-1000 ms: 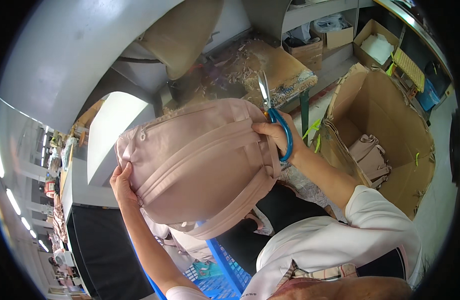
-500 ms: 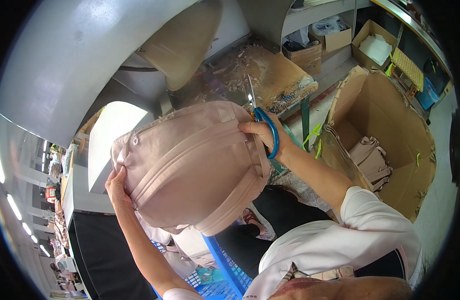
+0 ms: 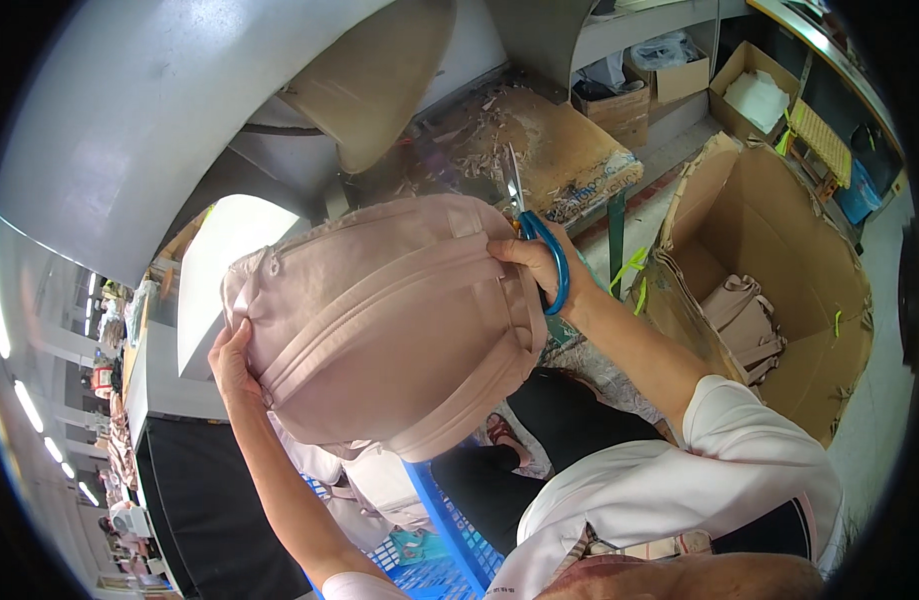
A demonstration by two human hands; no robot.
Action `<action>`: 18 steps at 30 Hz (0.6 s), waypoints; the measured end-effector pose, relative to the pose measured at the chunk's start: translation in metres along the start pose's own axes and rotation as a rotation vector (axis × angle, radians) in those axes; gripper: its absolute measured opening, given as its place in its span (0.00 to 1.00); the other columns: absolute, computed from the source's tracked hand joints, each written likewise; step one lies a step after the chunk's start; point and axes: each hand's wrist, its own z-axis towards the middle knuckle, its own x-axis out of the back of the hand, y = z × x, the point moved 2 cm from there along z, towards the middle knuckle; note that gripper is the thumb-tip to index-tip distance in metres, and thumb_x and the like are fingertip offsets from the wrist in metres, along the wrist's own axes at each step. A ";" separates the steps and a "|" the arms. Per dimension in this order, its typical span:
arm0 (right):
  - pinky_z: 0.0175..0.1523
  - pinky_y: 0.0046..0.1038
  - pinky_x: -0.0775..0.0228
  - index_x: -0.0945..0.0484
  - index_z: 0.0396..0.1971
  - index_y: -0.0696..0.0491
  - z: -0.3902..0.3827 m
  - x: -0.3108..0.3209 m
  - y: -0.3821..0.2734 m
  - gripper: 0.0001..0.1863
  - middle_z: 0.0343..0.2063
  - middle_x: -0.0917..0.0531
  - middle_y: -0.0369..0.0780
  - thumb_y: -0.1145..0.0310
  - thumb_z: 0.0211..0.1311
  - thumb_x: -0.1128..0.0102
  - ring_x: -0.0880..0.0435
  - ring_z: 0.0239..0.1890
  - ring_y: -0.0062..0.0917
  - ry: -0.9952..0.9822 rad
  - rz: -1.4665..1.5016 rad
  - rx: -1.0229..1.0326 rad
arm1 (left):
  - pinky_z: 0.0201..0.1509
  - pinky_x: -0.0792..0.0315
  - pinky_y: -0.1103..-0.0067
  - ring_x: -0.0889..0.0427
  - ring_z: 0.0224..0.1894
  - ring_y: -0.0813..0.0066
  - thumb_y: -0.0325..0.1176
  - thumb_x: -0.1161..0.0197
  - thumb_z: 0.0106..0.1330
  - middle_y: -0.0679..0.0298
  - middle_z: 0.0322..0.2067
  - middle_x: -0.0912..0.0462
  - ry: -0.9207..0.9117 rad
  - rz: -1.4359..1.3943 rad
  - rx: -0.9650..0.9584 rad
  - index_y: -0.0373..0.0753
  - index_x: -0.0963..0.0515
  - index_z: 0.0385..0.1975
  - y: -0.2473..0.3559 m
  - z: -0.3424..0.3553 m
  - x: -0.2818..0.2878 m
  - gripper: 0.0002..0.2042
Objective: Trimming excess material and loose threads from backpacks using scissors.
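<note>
A pale pink backpack (image 3: 399, 330) hangs between my hands in front of me, turned on its side, with a zip along its upper left part. Its left end is gripped by my left hand (image 3: 235, 362), thumb on top of the fabric. At the other end my right hand (image 3: 544, 268) pinches the cloth. Blue-handled scissors (image 3: 557, 262) are hooked on that same hand, their metal blades pointing up and away from the bag. The fingers behind the backpack are hidden on both sides.
Below the bag stands a blue plastic basket (image 3: 446, 525) holding more pale bags. To the right, a big cardboard box (image 3: 809, 230) contains another pink bag (image 3: 741, 318). Beyond my hands is a worn table (image 3: 554, 135) strewn with scraps. A curved grey metal housing (image 3: 169, 110) rises at upper left.
The backpack's right end has risen slightly, and my right hand with the scissors has shifted a little to the right. Both hands keep their hold.
</note>
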 end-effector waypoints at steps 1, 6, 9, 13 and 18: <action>0.36 0.21 0.33 0.28 0.31 0.59 -0.001 0.001 0.000 0.12 0.25 0.24 0.37 0.76 0.44 0.39 0.25 0.28 0.20 -0.002 0.001 -0.001 | 0.40 0.31 0.83 0.24 0.33 0.74 0.26 0.42 0.53 0.60 0.32 0.23 0.036 0.015 -0.001 0.29 0.27 0.38 0.001 -0.001 0.000 0.13; 0.37 0.22 0.33 0.28 0.32 0.59 -0.007 0.007 -0.001 0.13 0.26 0.24 0.38 0.76 0.44 0.39 0.25 0.30 0.21 0.029 0.021 0.003 | 0.40 0.31 0.83 0.24 0.34 0.74 0.26 0.42 0.52 0.60 0.32 0.23 -0.034 -0.020 -0.033 0.29 0.27 0.37 0.008 -0.007 -0.009 0.13; 0.37 0.22 0.32 0.28 0.33 0.60 -0.012 0.010 -0.002 0.14 0.27 0.23 0.38 0.76 0.44 0.39 0.24 0.30 0.22 0.044 0.009 0.005 | 0.39 0.30 0.83 0.24 0.32 0.74 0.26 0.42 0.52 0.59 0.31 0.23 -0.035 -0.008 -0.052 0.29 0.27 0.37 0.013 -0.012 -0.014 0.13; 0.37 0.21 0.32 0.28 0.34 0.60 -0.021 0.018 -0.001 0.14 0.28 0.23 0.39 0.76 0.44 0.40 0.24 0.30 0.21 0.037 0.027 -0.033 | 0.38 0.30 0.83 0.24 0.31 0.75 0.26 0.42 0.52 0.60 0.31 0.22 -0.003 0.002 -0.043 0.29 0.27 0.36 0.014 -0.021 -0.020 0.11; 0.37 0.20 0.33 0.29 0.36 0.61 -0.056 0.030 0.015 0.15 0.29 0.22 0.38 0.73 0.45 0.42 0.25 0.30 0.19 -0.036 -0.148 0.024 | 0.35 0.31 0.86 0.25 0.29 0.80 0.26 0.43 0.53 0.64 0.29 0.22 -0.103 -0.092 -0.057 0.31 0.26 0.32 -0.012 -0.056 -0.004 0.08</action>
